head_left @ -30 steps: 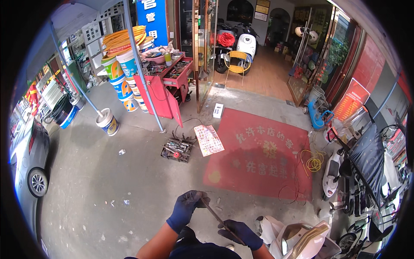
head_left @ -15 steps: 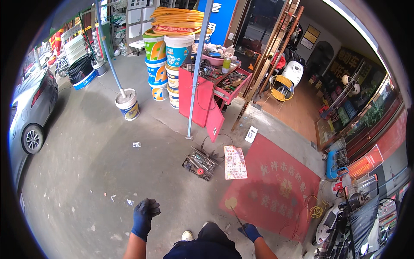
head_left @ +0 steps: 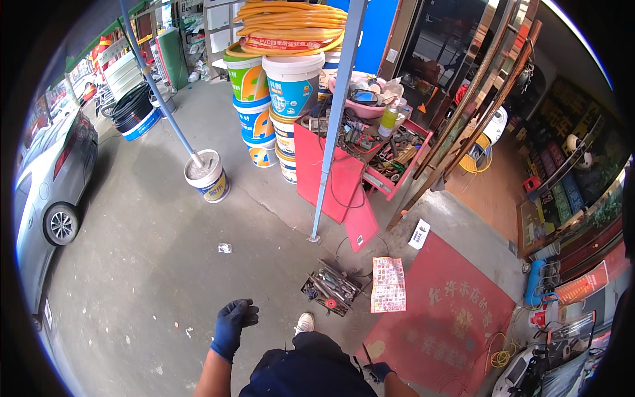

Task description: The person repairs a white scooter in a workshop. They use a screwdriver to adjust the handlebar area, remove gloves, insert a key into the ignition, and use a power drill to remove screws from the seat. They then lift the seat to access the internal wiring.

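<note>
The gloved right hand (head_left: 380, 372) gripped a slim dark rod (head_left: 367, 354), its long axis running forward and slightly left from that grip; the left hand (head_left: 234, 327), loosely curled, appeared empty, well apart leftward.

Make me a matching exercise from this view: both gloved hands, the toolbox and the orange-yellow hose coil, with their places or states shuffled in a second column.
Column one
1. left gloved hand
2. right gloved hand
3. open toolbox
4. orange-yellow hose coil

Column two
A. on top of stacked buckets
B. to the left of the printed sheet
C. empty
D. holding a dark slender tool

Pairs: 1-C, 2-D, 3-B, 4-A
</note>
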The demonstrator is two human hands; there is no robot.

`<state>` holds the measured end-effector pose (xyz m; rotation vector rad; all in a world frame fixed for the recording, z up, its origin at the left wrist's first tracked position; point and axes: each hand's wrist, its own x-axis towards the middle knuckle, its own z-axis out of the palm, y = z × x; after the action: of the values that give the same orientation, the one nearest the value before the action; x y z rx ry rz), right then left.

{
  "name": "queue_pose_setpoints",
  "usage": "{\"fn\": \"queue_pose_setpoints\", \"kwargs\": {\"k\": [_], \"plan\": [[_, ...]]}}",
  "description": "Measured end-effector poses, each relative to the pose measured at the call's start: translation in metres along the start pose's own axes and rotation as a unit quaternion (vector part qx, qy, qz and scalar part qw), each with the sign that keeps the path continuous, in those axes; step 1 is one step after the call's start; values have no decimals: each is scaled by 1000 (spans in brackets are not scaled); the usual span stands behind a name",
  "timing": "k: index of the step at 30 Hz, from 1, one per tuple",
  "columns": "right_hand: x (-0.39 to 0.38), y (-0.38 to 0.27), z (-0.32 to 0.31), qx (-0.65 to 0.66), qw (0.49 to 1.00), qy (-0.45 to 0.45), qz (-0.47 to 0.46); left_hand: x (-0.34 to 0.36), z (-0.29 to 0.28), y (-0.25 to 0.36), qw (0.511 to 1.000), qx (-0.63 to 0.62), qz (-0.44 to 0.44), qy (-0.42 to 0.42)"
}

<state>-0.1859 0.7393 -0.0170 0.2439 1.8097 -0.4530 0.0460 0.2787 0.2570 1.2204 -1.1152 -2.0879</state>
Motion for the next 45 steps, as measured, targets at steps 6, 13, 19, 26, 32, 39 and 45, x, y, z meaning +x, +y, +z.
{"fn": "queue_pose_setpoints", "kwargs": {"k": [6, 13, 19, 26, 32, 39, 45], "plan": [[-85, -283, -50, 175, 950, -20, -257, 141, 38, 47, 991, 126, 44, -30], [-125, -352, -75, 161, 939, 80, -294, 357, 87, 62, 904, 386, 152, -101], [-153, -376, -46, 167, 964, 178, -101, 612, 130, 43, 777, 573, 241, -99], [-155, -460, 2, -97, 953, 231, -168, 660, 225, 72, 822, 484, 126, -271], [-149, -607, 13, -135, 931, 216, -261, 645, 198, 103, 894, 332, 127, -274], [-121, -673, 15, -37, 910, 197, -364, 639, 192, 150, 885, 359, 36, -294], [-148, -688, 24, -43, 912, 228, -338, 694, 227, 97, 795, 472, 125, -360]]}}
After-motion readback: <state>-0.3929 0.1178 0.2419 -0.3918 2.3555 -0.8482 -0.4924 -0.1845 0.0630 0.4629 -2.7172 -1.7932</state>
